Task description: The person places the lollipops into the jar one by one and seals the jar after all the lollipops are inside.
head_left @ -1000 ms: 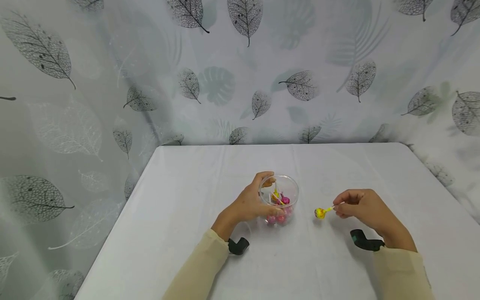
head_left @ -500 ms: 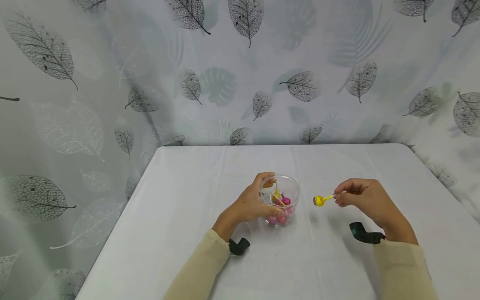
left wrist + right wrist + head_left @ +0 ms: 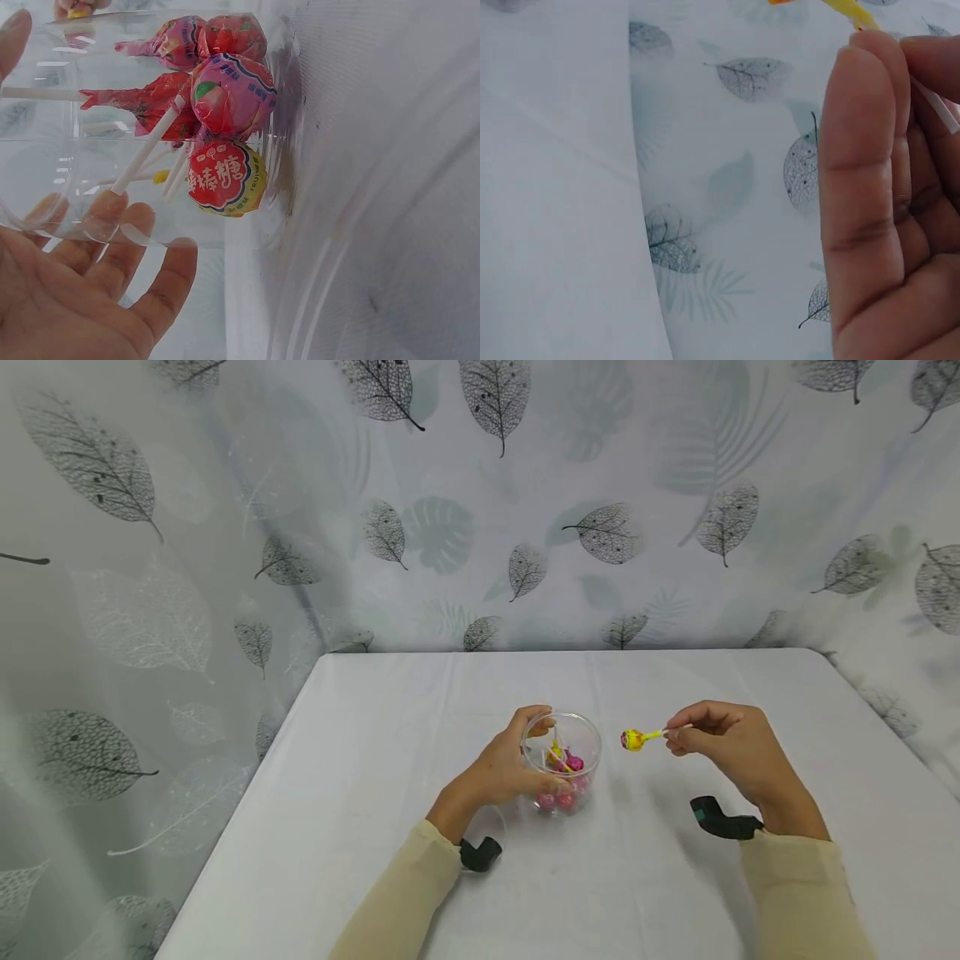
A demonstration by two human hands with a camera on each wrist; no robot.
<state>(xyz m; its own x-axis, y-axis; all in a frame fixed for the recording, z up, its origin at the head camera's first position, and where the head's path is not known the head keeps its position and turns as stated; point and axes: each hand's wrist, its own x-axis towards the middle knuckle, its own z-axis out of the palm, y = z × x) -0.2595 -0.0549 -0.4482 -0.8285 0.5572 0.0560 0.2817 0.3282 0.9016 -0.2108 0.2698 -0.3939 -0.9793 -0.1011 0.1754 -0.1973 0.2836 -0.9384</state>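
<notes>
My left hand point(image 3: 501, 768) grips a clear plastic jar point(image 3: 592, 764) from its left side, thumb in front and fingers behind. Several wrapped lollipops point(image 3: 232, 94) in pink, red and yellow lie inside, white sticks pointing various ways. To the right of the jar, my right hand point(image 3: 738, 752) pinches a yellow lollipop point(image 3: 633, 740) by its stick, between thumb and fingertips. Its candy end points left towards the jar, apart from it and above the table. In the right wrist view only a bit of yellow wrapper and the white stick point(image 3: 939, 105) show.
A white cloth point(image 3: 360, 760) covers the table. Behind and beside it hangs a leaf-patterned curtain point(image 3: 465, 552). A clear round lid-like piece point(image 3: 491, 822) lies partly hidden by the left wrist. Black camera mounts point(image 3: 723, 818) sit at both wrists.
My right hand has lifted the yellow lollipop off the table and carried it slightly left, up to about the jar rim's level in view. The left hand and jar stay in place.
</notes>
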